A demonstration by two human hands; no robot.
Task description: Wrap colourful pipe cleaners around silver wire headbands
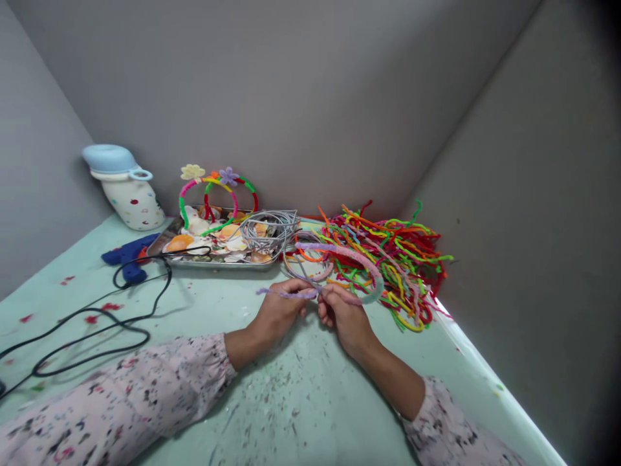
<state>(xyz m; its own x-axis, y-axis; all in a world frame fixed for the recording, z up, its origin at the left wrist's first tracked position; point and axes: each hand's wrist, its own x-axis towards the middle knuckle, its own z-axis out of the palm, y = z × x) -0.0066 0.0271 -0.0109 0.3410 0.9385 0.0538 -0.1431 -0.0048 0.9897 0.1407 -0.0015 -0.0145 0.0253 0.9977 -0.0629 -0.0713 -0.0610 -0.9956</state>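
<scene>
Both hands meet over the middle of the table, almost touching. My left hand (281,309) is closed, its fingertips pinching a light purple pipe cleaner (291,295) whose loose end sticks out to the left. My right hand (347,317) is closed on a curved wire hoop (378,278) wrapped in fuzzy purple, pink and pale green. The hoop arcs up and back to a purple end behind the hands. Bare grey wire shows near the fingertips, where the purple strand meets it. The exact grip under the fingers is hidden.
Behind stands a metal tray (218,264) with shells, a grey wire coil (272,230) and two colourful hoops with flowers. A heap of pipe cleaners (388,252) lies right. At left are a blue glue gun (129,252), its black cord (140,330) and a bottle (130,200). Walls enclose the table.
</scene>
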